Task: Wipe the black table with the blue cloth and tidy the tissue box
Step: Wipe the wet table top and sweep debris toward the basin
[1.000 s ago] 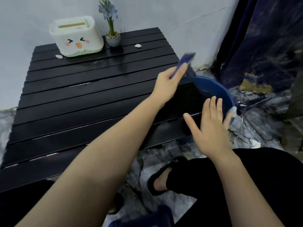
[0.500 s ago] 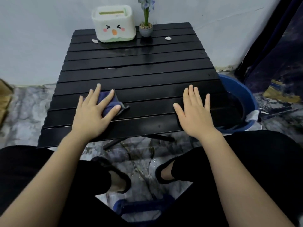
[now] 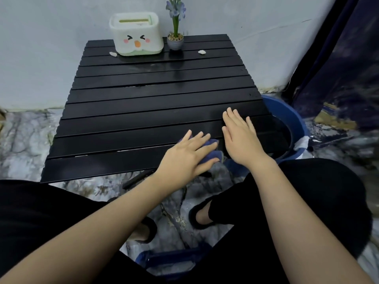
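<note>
Slatted black table [image 3: 155,111], against a pale wall. Left hand [image 3: 184,158]: fingers spread flat, pressing the crumpled blue cloth [image 3: 212,153] onto the near edge at 5 o'clock. Right hand [image 3: 240,138]: flat, fingers extended, holding nothing, just beside the cloth at 3 o'clock of it. White tissue box with cartoon face and green base [image 3: 136,34]: far edge, 11 o'clock. Small potted purple flower [image 3: 175,41]: just right of the box. Two white scraps [image 3: 202,51] flank them. Round blue basin [image 3: 291,128]: on the floor, partly under the table's right side.
</note>
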Available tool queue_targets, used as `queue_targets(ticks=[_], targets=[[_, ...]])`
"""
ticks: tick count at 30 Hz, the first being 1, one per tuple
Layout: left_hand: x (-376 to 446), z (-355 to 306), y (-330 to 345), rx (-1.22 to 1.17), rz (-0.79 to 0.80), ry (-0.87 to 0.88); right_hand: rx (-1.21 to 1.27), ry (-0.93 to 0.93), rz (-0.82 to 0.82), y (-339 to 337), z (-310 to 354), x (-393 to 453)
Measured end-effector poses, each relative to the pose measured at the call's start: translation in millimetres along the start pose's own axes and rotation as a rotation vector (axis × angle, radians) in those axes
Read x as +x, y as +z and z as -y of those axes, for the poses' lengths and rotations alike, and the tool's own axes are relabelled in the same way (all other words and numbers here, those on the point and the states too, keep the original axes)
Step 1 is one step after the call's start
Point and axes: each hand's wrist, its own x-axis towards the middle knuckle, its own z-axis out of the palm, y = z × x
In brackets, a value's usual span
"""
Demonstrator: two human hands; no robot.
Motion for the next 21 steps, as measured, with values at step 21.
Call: queue_targets(ticks=[21], targets=[[137.2,190.7,-84.9,-0.712,-0.465,-0.798,-0.055,-0.294,-0.208,-12.2,77.2,219.1]])
